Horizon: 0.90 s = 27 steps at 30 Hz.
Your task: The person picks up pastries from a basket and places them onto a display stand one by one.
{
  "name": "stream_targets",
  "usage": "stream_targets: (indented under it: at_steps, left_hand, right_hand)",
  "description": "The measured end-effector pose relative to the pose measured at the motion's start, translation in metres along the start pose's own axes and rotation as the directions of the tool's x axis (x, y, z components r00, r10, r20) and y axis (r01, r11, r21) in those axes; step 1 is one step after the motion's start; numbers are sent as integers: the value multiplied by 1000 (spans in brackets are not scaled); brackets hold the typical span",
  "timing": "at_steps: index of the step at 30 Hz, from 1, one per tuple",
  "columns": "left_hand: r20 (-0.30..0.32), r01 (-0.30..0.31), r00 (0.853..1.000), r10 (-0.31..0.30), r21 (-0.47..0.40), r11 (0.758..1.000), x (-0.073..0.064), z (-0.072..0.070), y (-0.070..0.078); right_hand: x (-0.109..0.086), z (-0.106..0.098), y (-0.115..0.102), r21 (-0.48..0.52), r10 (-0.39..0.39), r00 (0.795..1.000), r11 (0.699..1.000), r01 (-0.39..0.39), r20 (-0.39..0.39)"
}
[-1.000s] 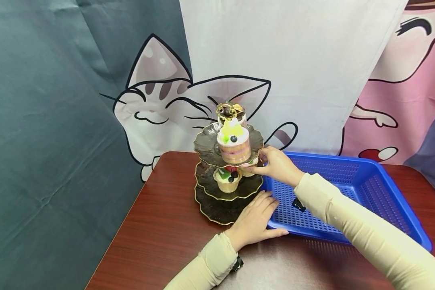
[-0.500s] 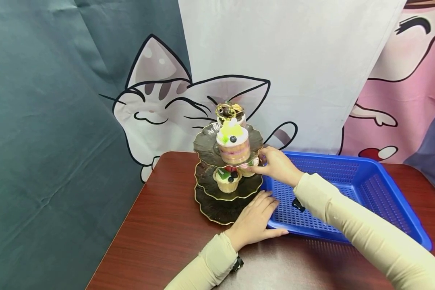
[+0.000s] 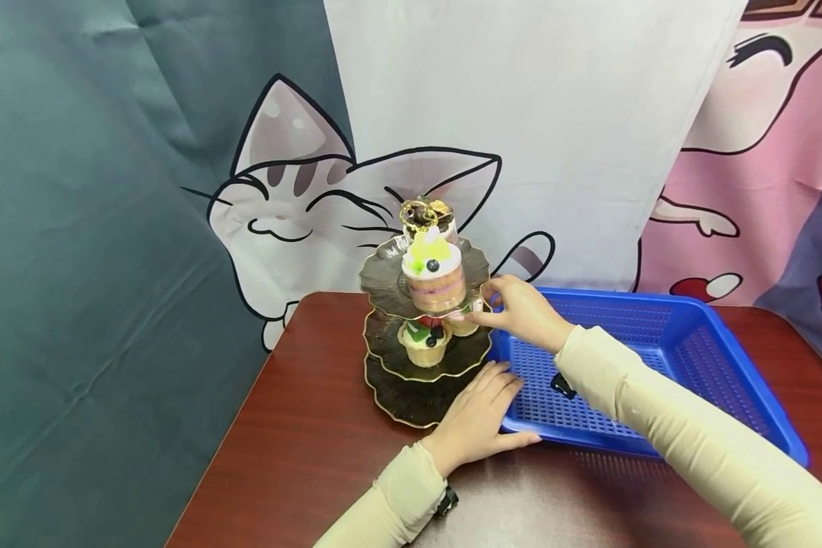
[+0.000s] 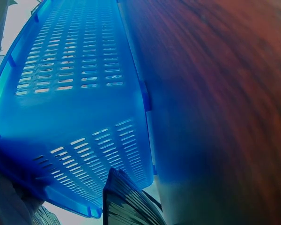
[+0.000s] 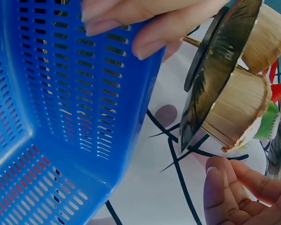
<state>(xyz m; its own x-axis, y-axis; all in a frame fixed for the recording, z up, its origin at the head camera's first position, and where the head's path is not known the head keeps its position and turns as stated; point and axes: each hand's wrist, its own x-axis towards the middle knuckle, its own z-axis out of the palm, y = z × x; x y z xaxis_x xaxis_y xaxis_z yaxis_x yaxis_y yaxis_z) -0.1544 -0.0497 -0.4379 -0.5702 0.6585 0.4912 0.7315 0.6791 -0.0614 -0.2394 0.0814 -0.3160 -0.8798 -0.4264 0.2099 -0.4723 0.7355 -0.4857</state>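
My right hand [image 3: 529, 310] reaches to the middle tier of a three-tier dark cake stand [image 3: 383, 344] with gold wavy rims. Thumb and fingers curl around a toy cupcake [image 5: 236, 110] in a pale wrapper with green and red on top. That cupcake is partly covered by the upper plate in the head view. Another cupcake [image 3: 425, 352] with berries stands beside it at the front of the tier. My left hand [image 3: 476, 415] rests, fingers extended, over the near left corner of a blue plastic basket [image 3: 657, 298], beside the bottom plate.
On the top plate stand a layered cake [image 3: 437, 288] with yellow fruit and a chocolate-topped cake [image 3: 445, 221]. The perforated basket fills the right of the brown table [image 3: 274, 449]. A curtain [image 3: 548, 114] with cartoon cats hangs behind.
The head view has shifted a little, so the scene sits slightly farther left. Both hands keep the same places at the cupcake and the basket corner.
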Motion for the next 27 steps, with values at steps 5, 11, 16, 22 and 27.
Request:
stream_targets:
  at_steps: [5, 11, 16, 22, 27]
  left_hand:
    - [-6, 0, 1000, 0, -2, 1000, -1, 1, 0]
    - [15, 8, 1000, -8, 4, 1000, -2, -1, 1]
    - [32, 17, 999, -17, 4, 1000, 0, -2, 2]
    - [30, 8, 1000, -9, 36, 999, 0, -2, 1]
    - [37, 6, 999, -8, 44, 999, -2, -3, 2]
  right_hand:
    - [-2, -3, -2, -10, -12, 1000, 1000, 12, -8]
    - [-7, -9, -3, 18, 4, 1000, 1000, -4, -14]
    - [-12, -16, -2, 12, -6, 1000, 1000, 7, -16]
    - [-19, -27, -3, 6, -33, 999, 999, 34, -31]
    - [-30, -36, -1, -11, -54, 997, 999, 53, -48]
